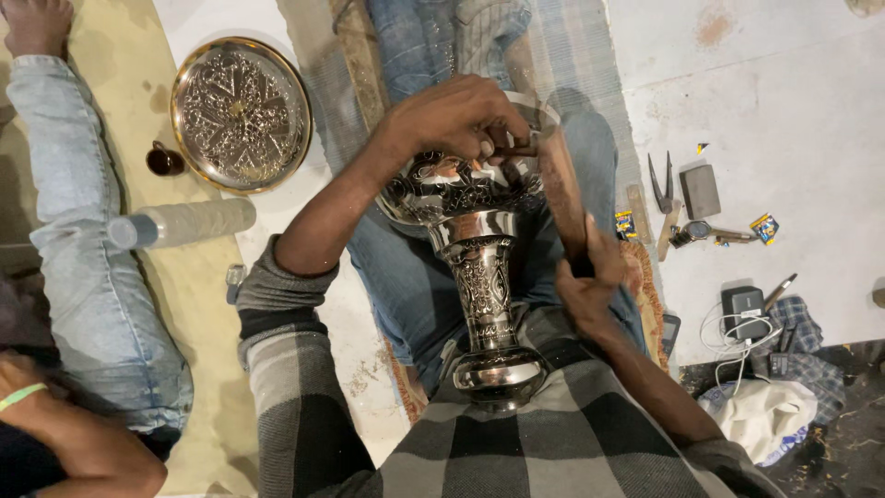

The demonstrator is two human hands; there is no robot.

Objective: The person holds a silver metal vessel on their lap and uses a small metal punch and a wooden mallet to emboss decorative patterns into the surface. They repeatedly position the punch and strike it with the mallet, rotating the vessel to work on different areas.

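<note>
A shiny engraved metal vase (484,277) lies across my lap, its foot (498,373) against my chest and its wide bowl pointing away. My left hand (456,115) curls over the bowl's rim, its fingers pinched on a small dark tool (513,148) set against the metal. My right hand (590,281) grips the lower end of a long wooden stick (560,189). The stick runs up along the right side of the bowl to just beside the tool. Whether stick and tool touch is hidden by my fingers.
A round engraved metal tray (241,112), a small dark cup (166,161) and a pale cylinder (184,223) lie at the left, beside another person's jeans-clad leg (83,240). At the right are pointed dividers (661,184), a grey block (701,189), a cabled device (742,309) and a white bag (765,415).
</note>
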